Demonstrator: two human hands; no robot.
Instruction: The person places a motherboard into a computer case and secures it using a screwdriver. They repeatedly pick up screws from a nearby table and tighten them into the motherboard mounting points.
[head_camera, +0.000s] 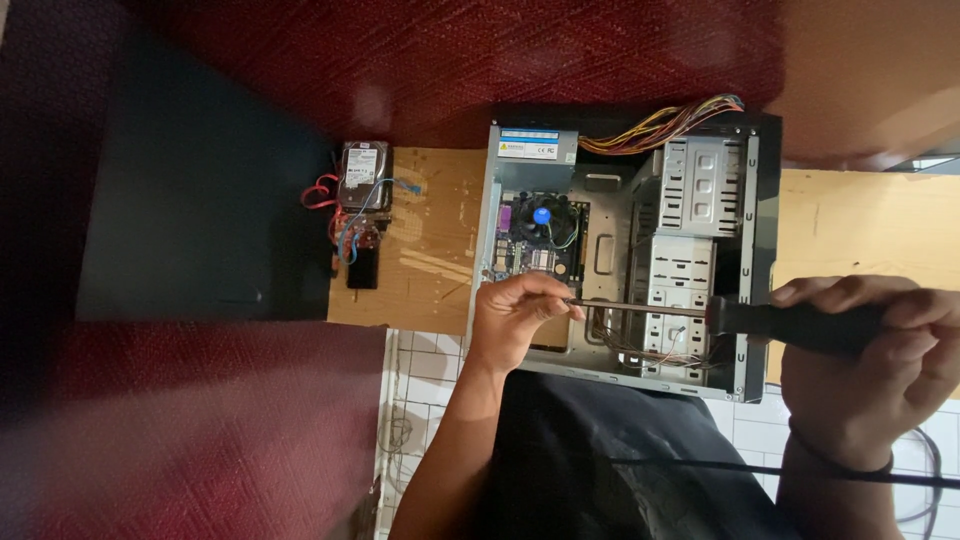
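- Right hand (880, 370) grips the black handle of a screwdriver (790, 322).
- Left hand (515, 320) pinches the shaft near its tip.
- Both are over an open PC case (755, 250) showing a motherboard (545, 240).
- A hard drive (362, 175) with cables (345, 225) lies well apart on a wooden board (430, 240).

Head camera looks straight down — close above the open computer case (620, 250).

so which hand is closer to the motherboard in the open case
Left. The left hand pinches the screwdriver tip just below the motherboard; the right hand grips the handle outside the computer case.
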